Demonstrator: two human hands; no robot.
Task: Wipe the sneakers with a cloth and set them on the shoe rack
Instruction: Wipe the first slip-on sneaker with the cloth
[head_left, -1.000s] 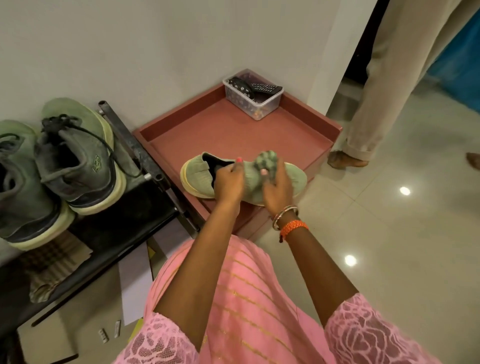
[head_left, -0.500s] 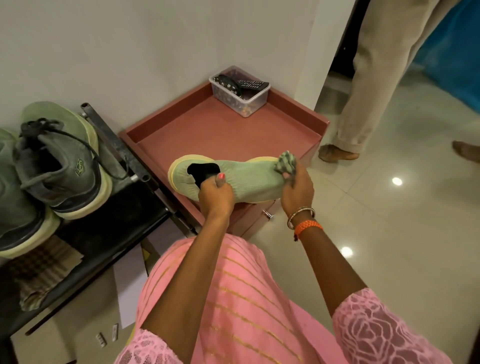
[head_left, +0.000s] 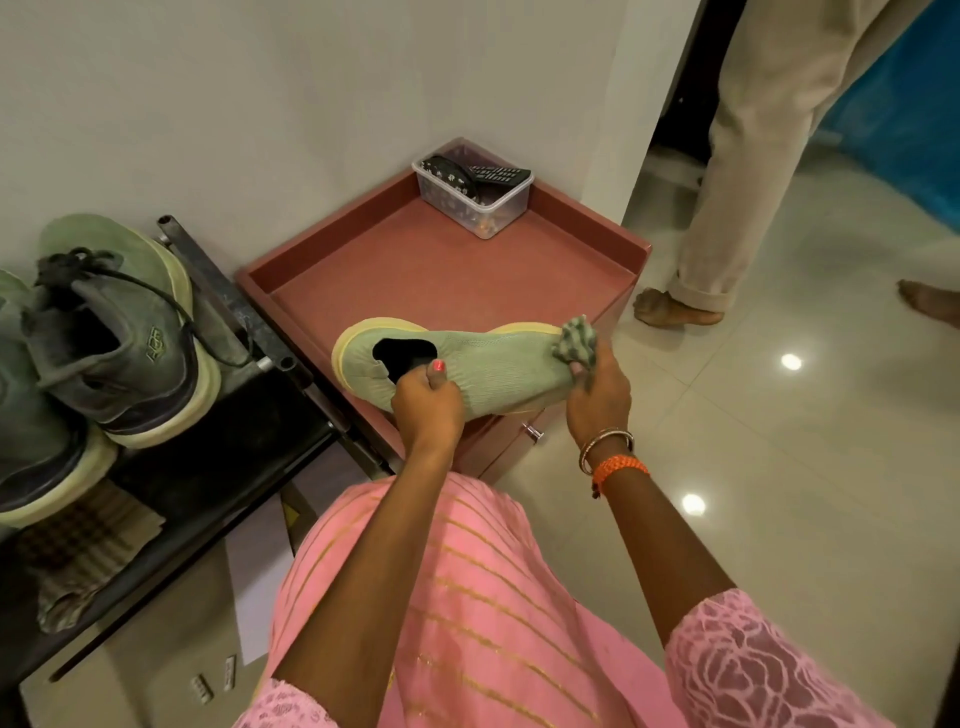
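Left hand (head_left: 427, 405) grips the green sneaker (head_left: 467, 366) by its collar, thumb on top, above the near edge of the red counter (head_left: 415, 270). Right hand (head_left: 597, 389) pinches a checked cloth (head_left: 574, 340) against the toe. Far on the counter sits a clear box (head_left: 483, 200). Left, two grey-green sneakers (head_left: 119, 332) occupy the black shoe rack (head_left: 218, 452); a bystander's trouser leg (head_left: 748, 156) stands far right.

Three sneakers are counted: one pale green knit sneaker (head_left: 483, 371) held up, and two grey ones (head_left: 111, 338) (head_left: 31, 426) on the shoe rack (head_left: 218, 467). Two cloths are seen (one checked cloth (head_left: 574, 345) at the toe, one folded cloth (head_left: 83, 551) on the rack). One plastic box (head_left: 480, 205) is counted, with two remotes (head_left: 498, 174) (head_left: 449, 174) inside. Two hands (head_left: 428, 410) (head_left: 597, 397) are visible.
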